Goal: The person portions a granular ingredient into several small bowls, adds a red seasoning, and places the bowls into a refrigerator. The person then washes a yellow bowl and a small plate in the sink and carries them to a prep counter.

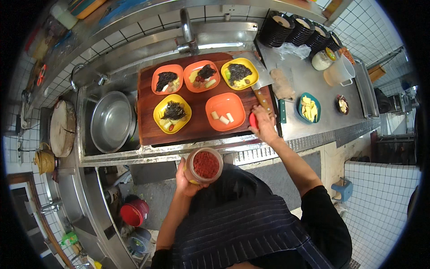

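My left hand [190, 180] holds an open clear jar of red powder or paste [206, 164] in front of my apron. On the right edge of the dark red wooden board [198, 134], my right hand [265, 126] rests on a red lid [253, 120], beside the wooden handle of a cleaver [263, 99]. An orange square dish [225, 125] near it holds a few pale cut pieces. Two more orange dishes [167, 67] and two yellow ones [173, 130] hold dark seaweed-like shreds with other ingredients.
A metal basin [111, 121] sits in the sink at left, below a faucet [187, 30]. On the steel counter at right are a teal bowl of yellow chunks [309, 107], a small dark bowl [342, 105], a plastic measuring jug [339, 72], a glass jar [323, 60] and stacked black dishes [276, 28].
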### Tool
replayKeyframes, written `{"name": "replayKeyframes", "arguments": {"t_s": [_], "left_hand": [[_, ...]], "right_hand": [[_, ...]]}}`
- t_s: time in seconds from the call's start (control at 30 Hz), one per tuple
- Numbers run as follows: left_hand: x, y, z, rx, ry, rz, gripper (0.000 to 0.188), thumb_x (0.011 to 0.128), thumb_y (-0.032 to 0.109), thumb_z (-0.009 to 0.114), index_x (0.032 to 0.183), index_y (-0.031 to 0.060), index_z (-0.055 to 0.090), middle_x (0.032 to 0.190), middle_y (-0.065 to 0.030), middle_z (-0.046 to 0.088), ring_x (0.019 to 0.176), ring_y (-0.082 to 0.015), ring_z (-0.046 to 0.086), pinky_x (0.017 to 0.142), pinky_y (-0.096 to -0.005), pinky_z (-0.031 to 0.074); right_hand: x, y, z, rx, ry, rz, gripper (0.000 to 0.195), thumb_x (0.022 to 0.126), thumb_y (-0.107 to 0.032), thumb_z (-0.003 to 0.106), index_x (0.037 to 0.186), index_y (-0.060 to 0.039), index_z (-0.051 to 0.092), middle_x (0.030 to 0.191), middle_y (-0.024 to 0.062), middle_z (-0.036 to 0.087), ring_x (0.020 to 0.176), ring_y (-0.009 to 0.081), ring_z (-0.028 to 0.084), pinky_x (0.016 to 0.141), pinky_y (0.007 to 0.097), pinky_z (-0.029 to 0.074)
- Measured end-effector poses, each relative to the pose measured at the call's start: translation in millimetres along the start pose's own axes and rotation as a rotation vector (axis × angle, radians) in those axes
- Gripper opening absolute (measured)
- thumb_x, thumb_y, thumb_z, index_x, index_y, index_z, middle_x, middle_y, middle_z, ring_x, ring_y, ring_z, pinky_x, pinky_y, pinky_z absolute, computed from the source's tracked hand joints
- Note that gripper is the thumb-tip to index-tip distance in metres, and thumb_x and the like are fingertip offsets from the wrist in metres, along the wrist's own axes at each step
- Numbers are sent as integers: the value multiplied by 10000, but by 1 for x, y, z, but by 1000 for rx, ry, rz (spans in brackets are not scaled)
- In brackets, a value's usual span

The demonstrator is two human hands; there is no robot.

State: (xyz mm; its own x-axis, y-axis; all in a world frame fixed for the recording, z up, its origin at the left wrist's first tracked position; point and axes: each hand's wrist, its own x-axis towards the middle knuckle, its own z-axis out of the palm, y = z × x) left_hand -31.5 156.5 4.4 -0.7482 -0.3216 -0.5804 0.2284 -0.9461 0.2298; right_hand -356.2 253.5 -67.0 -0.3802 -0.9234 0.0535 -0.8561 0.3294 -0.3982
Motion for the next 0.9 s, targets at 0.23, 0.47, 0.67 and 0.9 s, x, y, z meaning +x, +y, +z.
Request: {"name": "replayKeyframes", "arguments": {"t_s": [0.23, 0.47, 0.67, 0.9], "left_hand": [[12, 53, -8, 42, -57, -50, 617, 886, 593, 238, 1211, 125, 476, 1054, -122, 598, 783, -286, 622, 459, -387, 503], [30, 86, -16, -123, -219, -46, 617, 884, 564, 328, 1276, 101, 440, 1253, -162, 492, 1109, -316, 528, 904, -480, 464], [48, 103, -6, -223, -499, -43, 647, 909, 540, 299, 1310, 38, 376, 1299, -174, 449, 1193, -322, 452, 990, -496, 374], [53, 110, 2, -144, -392, -33, 628, 916, 508, 293, 1315, 28, 367, 1314, -177, 432, 1216, -316, 427, 1017, -480, 343]], "right_hand": [[-2, -71, -41, -109, 192, 23, 520, 748, -235, 683, 1189, -42, 485, 1309, 205, 386, 1190, 383, 384, 970, 461, 316], [-129, -101, -8, 893, -773, 499, 509, 934, -330, 446, 1362, -79, 331, 1374, 150, 360, 1253, 264, 347, 1019, 365, 300], [-146, -146, -57, 1061, -839, 669, 561, 959, -395, 355, 1425, -116, 213, 1440, 126, 256, 1321, 224, 236, 1064, 355, 228], [-182, -142, -45, 1009, -601, 737, 375, 937, -221, 491, 1251, -16, 486, 1081, 91, 594, 956, 149, 550, 806, 272, 457]]}}
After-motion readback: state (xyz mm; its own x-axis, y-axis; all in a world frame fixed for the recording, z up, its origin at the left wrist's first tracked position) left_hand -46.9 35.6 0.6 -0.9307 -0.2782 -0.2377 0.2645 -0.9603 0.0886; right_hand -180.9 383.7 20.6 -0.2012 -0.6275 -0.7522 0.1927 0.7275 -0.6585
